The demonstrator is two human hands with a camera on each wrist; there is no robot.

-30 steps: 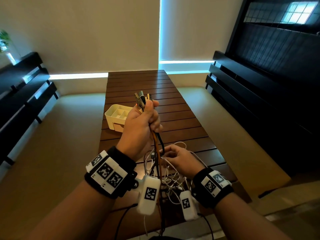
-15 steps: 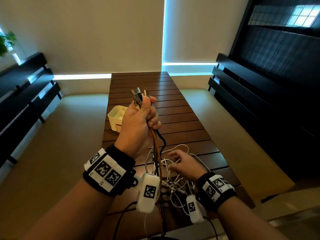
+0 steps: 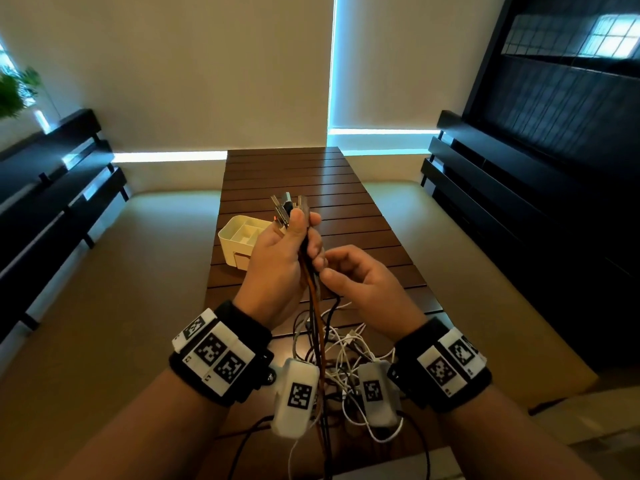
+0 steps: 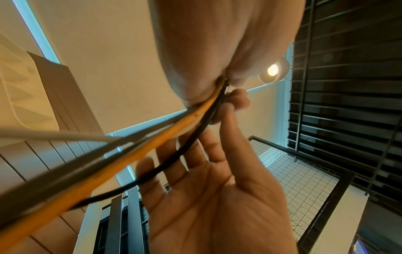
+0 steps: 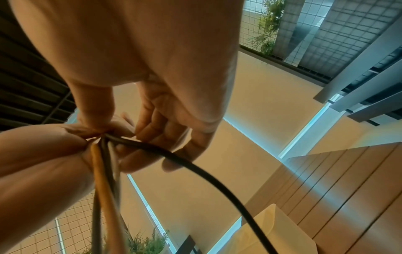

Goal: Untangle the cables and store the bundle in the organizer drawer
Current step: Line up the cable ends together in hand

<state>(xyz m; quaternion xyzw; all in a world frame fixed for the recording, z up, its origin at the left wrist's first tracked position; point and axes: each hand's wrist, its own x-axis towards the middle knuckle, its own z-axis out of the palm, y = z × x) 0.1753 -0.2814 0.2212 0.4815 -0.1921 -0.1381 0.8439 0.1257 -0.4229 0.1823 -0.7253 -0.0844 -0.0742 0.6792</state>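
Cables (image 3: 313, 282) sit clamped in left hand (image 3: 277, 268); right hand (image 3: 360, 282), fingers loosely apart, could yank knots tighter.

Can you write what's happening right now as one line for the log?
left hand: grips cables, plugs up | right hand: fingers at black cable | tangle on table | organizer: no cables inside

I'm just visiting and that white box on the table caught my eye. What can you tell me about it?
The white organizer looks like smooth plastic: a small open-topped box with rounded corners, its top split by thin walls into several compartments, with what looks like a drawer front low on its near face. It stands upright on the slatted wooden table, left of centre, beyond the left hand, which partly hides it. Neither hand touches it. Contents cannot be made out.
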